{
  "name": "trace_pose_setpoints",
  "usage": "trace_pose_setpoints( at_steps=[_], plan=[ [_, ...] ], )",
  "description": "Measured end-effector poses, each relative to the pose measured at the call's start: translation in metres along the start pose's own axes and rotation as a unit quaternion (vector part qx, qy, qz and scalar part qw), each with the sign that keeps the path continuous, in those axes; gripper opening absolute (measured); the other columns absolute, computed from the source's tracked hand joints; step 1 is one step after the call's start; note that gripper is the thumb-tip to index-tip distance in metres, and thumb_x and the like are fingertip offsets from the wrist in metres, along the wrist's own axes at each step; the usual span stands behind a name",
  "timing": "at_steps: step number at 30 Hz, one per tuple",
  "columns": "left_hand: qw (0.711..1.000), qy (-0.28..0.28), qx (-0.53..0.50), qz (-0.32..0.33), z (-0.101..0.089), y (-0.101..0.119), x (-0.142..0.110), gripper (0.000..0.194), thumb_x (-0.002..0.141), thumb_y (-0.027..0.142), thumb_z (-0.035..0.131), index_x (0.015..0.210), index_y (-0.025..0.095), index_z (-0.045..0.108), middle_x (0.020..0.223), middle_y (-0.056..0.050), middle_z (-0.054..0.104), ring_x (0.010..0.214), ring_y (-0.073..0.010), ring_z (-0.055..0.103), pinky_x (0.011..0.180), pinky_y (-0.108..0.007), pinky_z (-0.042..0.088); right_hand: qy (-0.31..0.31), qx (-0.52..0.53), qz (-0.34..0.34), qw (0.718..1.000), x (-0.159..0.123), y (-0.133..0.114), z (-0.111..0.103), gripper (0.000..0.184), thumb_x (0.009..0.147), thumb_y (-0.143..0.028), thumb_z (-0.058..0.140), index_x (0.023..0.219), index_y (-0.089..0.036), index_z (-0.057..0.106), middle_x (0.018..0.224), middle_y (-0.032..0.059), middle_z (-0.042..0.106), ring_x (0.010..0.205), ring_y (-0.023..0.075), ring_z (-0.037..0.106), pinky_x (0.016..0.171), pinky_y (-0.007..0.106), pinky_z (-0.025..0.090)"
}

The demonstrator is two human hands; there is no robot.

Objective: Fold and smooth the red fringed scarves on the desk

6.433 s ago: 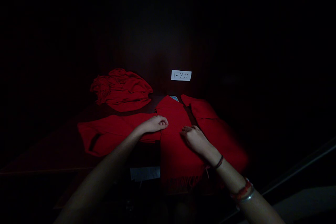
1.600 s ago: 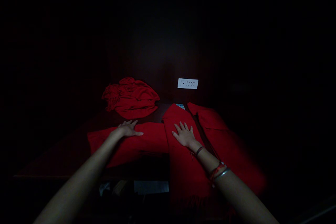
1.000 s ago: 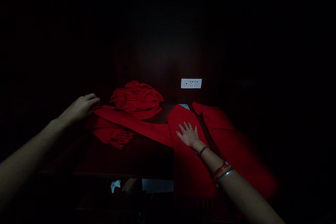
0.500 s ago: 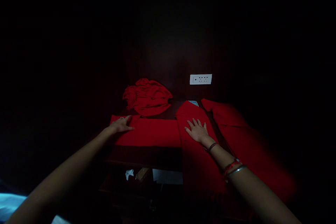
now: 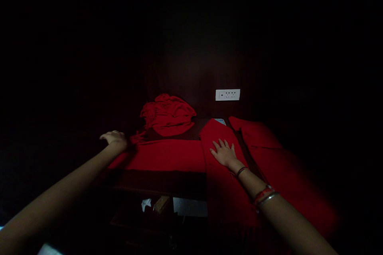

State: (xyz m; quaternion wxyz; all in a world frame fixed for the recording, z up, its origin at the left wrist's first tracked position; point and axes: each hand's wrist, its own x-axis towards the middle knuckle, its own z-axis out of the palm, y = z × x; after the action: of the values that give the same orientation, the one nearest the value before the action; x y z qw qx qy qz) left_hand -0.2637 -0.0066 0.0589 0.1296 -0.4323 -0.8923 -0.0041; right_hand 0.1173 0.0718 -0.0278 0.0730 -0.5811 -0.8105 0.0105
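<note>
On the bench (image 5: 167, 180), the red scarf (image 5: 223, 191) and its leftward strip (image 5: 173, 155) look light, soft and limp, the right hand (image 5: 225, 154) splayed wide on top, the left hand (image 5: 116, 140) loosely open near the strip's end, whose corners suit pinching.

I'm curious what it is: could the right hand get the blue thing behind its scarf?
Probably yes. The right hand lies open on its scarf, just short of the blue thing. That scarf seems to hide part, but the showing edge looks free.
</note>
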Motion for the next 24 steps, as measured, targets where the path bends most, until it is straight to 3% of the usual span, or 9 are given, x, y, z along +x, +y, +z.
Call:
trace_pose_setpoints(
  at_steps=[2, 4, 7, 9, 12, 15, 18, 21, 24],
  plan=[
    [0.995, 0.036, 0.063, 0.072, 0.007, 0.032, -0.014, 0.038, 0.073, 0.02, 0.044, 0.11, 0.011, 0.047, 0.114, -0.019, 0.042, 0.105, -0.0355, 0.037, 0.079, -0.052, 0.028, -0.002, -0.005, 0.0, 1.0, 0.0, 0.0, 0.0, 0.056, 0.078, -0.052, 0.015, 0.126, -0.024, 0.024, 0.133, 0.0083, 0.02, 0.12, 0.0284, 0.014, 0.09, 0.051, 0.008],
    [0.97, 0.021, 0.04, 0.24, 0.016, 0.07, -0.028, 0.044, 0.073, 0.024, 0.044, 0.116, 0.02, 0.041, 0.123, -0.013, 0.035, 0.111, -0.0295, 0.032, 0.084, -0.045, 0.03, -0.005, -0.008, -0.002, 1.0, 0.0, 0.0, -0.001, 0.056, 0.078, -0.052, 0.014, 0.126, -0.024, 0.023, 0.133, 0.0081, 0.019, 0.12, 0.0275, 0.012, 0.09, 0.05, 0.008],
    [0.882, 0.007, -0.079, 0.465, 0.032, 0.127, -0.047, 0.04, 0.079, 0.033, 0.033, 0.116, 0.02, 0.042, 0.126, -0.007, 0.033, 0.113, -0.0195, 0.031, 0.091, -0.031, 0.028, -0.004, -0.003, -0.004, 1.0, -0.002, -0.001, 0.0, 0.056, 0.078, -0.052, 0.014, 0.127, -0.025, 0.023, 0.133, 0.0078, 0.019, 0.12, 0.0268, 0.012, 0.091, 0.05, 0.007],
    [0.835, 0.026, -0.141, 0.531, 0.04, 0.16, -0.056, 0.037, 0.082, 0.03, 0.026, 0.109, 0.017, 0.048, 0.122, -0.007, 0.037, 0.112, -0.0162, 0.033, 0.093, -0.025, 0.026, -0.001, 0.001, -0.003, 1.0, -0.002, 0.0, -0.001, 0.056, 0.078, -0.052, 0.015, 0.126, -0.024, 0.023, 0.133, 0.0078, 0.02, 0.12, 0.0267, 0.013, 0.091, 0.05, 0.006],
    [0.811, 0.042, -0.203, 0.547, 0.048, 0.195, -0.06, 0.035, 0.083, 0.025, 0.025, 0.099, 0.016, 0.054, 0.11, -0.006, 0.048, 0.101, -0.0143, 0.043, 0.09, -0.024, 0.03, 0.013, 0.01, -0.015, 1.0, -0.003, 0.003, -0.006, 0.053, 0.078, -0.05, 0.022, 0.124, -0.024, 0.029, 0.13, 0.0085, 0.027, 0.118, 0.0262, 0.019, 0.09, 0.049, 0.011],
    [0.807, 0.039, -0.231, 0.542, 0.052, 0.212, -0.056, 0.03, 0.08, 0.021, 0.03, 0.096, 0.017, 0.055, 0.098, -0.005, 0.055, 0.092, -0.0135, 0.048, 0.087, -0.024, 0.034, 0.059, 0.033, -0.068, 0.995, -0.002, 0.0, -0.017, 0.044, 0.079, -0.042, 0.028, 0.116, -0.022, 0.04, 0.118, 0.0081, 0.044, 0.108, 0.0213, 0.036, 0.088, 0.041, 0.022],
    [0.811, 0.049, -0.265, 0.519, 0.058, 0.216, -0.051, 0.028, 0.079, 0.021, 0.033, 0.096, 0.017, 0.056, 0.098, -0.004, 0.056, 0.092, -0.0132, 0.048, 0.086, -0.024, 0.035, 0.067, 0.055, -0.066, 0.994, 0.002, -0.017, -0.028, 0.04, 0.079, -0.041, 0.027, 0.103, -0.018, 0.051, 0.099, 0.0084, 0.056, 0.091, 0.0177, 0.05, 0.078, 0.03, 0.035],
    [0.806, 0.051, -0.283, 0.517, 0.066, 0.21, -0.049, 0.031, 0.08, 0.024, 0.032, 0.1, 0.017, 0.055, 0.103, -0.004, 0.054, 0.097, -0.0126, 0.046, 0.088, -0.023, 0.033, 0.022, 0.045, 0.002, 0.999, 0.01, -0.044, -0.032, 0.044, 0.074, -0.047, 0.036, 0.099, -0.015, 0.054, 0.094, 0.0113, 0.058, 0.084, 0.0208, 0.054, 0.066, 0.028, 0.04],
    [0.805, 0.026, -0.252, 0.536, 0.069, 0.201, -0.048, 0.037, 0.081, 0.029, 0.031, 0.11, 0.015, 0.049, 0.117, -0.006, 0.046, 0.109, -0.0142, 0.037, 0.093, -0.025, 0.027, 0.0, -0.007, 0.033, 0.999, 0.017, -0.063, -0.031, 0.033, 0.07, -0.032, 0.046, 0.096, -0.014, 0.057, 0.094, 0.0135, 0.059, 0.085, 0.0233, 0.055, 0.064, 0.029, 0.042]
  ],
)
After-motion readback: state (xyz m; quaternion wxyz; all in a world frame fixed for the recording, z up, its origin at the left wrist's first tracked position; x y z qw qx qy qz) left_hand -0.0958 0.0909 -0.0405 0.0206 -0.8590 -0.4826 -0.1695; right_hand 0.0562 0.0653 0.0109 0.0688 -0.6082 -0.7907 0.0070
